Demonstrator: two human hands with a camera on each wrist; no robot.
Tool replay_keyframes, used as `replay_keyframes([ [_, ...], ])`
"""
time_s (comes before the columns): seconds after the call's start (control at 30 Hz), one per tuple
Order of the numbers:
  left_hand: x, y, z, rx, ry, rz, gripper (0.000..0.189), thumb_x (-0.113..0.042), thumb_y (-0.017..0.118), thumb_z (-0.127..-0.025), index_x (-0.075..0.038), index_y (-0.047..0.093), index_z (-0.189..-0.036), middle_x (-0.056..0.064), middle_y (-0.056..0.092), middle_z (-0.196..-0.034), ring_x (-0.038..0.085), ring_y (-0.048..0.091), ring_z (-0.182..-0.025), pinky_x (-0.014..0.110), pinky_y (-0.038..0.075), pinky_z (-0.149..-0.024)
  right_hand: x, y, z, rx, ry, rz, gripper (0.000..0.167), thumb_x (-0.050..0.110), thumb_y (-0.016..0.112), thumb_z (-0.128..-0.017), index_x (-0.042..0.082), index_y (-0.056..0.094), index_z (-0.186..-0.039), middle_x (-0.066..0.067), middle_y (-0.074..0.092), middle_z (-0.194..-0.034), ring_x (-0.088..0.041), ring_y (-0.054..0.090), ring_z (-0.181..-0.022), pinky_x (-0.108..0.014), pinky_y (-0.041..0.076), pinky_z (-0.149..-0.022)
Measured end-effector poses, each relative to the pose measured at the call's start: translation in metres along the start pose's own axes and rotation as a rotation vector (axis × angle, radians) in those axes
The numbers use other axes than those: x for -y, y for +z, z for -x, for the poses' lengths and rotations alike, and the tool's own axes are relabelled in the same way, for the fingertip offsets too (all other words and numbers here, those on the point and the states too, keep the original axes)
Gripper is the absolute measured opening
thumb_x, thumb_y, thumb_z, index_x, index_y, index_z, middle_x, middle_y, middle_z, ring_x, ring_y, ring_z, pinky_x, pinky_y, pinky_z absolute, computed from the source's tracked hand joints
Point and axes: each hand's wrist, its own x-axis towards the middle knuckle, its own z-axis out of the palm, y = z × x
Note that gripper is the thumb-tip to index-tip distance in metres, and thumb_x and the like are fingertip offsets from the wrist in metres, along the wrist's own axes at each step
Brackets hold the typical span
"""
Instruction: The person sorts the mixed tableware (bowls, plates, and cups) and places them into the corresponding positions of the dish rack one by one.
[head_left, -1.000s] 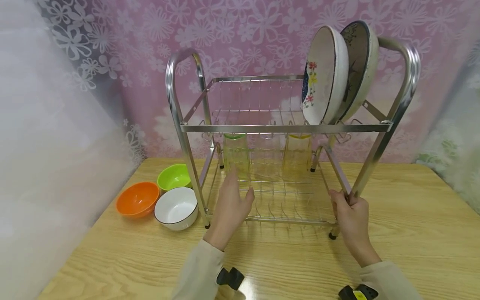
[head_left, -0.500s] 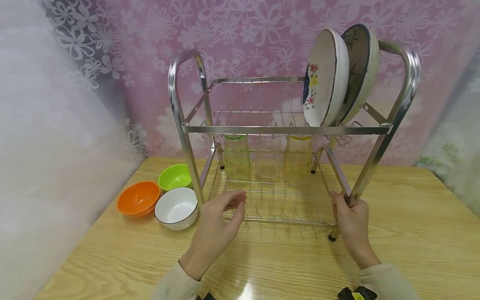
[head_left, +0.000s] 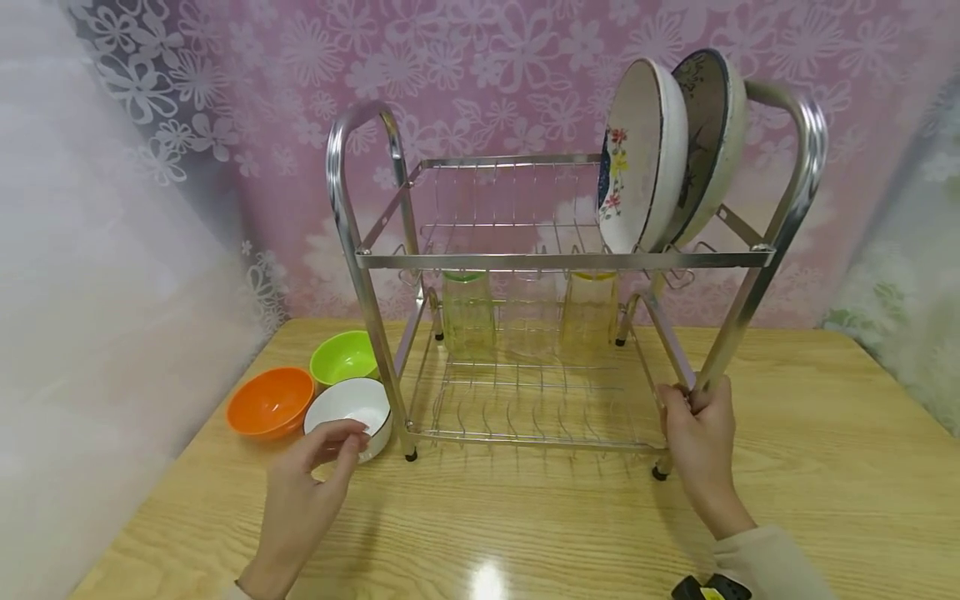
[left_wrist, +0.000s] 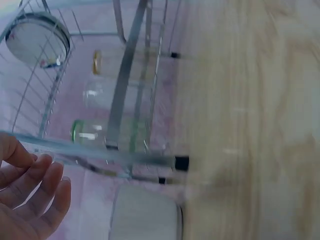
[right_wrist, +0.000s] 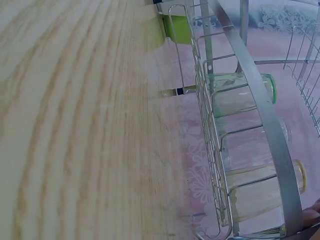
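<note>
A two-tier metal dish rack (head_left: pixel 555 262) stands on the wooden table. My right hand (head_left: pixel 703 450) grips its right front leg low down. Just in front of the white bowl (head_left: pixel 347 400), my left hand (head_left: pixel 303 487) has loosely bent fingers with the thumb near them, and holds nothing. In the head view its fingertips overlap the bowl's near side. On the lower tier, a green glass (head_left: pixel 468 321), a clear glass (head_left: pixel 531 321) and a yellow glass (head_left: pixel 590 321) stand upside down in a row. Two large bowls lean on edge at the upper tier's right end, the nearer one flower-painted (head_left: pixel 643 158).
An orange bowl (head_left: pixel 270 402) and a lime-green bowl (head_left: pixel 343 357) stand beside the white one, left of the rack. Behind everything hangs a pink flowered curtain (head_left: pixel 487 83). The wooden table (head_left: pixel 540 525) extends in front of the rack.
My left hand has drawn back from the green glass and moved left and toward me, to the white bowl. The right hand keeps its grip on the rack leg.
</note>
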Motion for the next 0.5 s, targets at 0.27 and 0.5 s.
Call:
replay_keyframes([
  [0.27, 0.019, -0.01, 0.006, -0.03, -0.166, -0.052, 0.014, 0.011, 0.065, -0.085, -0.001, 0.071, -0.091, 0.005, 0.072, -0.081, 0.006, 0.066, -0.072, 0.009, 0.053, -0.068, 0.003, 0.001, 0.0, 0.008, 0.003, -0.087, 0.019, 0.006, 0.046, -0.099, 0.016, 0.032, -0.108, 0.0, 0.04, -0.053, -0.008, 0.031, -0.042, -0.029, 0.025, -0.036],
  [0.5, 0.033, -0.012, 0.011, -0.066, -0.236, -0.049, 0.013, 0.008, 0.065, -0.087, -0.002, 0.07, -0.091, 0.007, 0.072, -0.082, 0.001, 0.064, -0.071, 0.01, 0.053, -0.066, 0.011, -0.006, -0.005, 0.196, -0.124, -0.271, 0.013, 0.01, 0.046, -0.102, 0.003, 0.049, -0.091, -0.003, 0.042, -0.057, -0.016, 0.03, -0.044, -0.036, 0.016, -0.038],
])
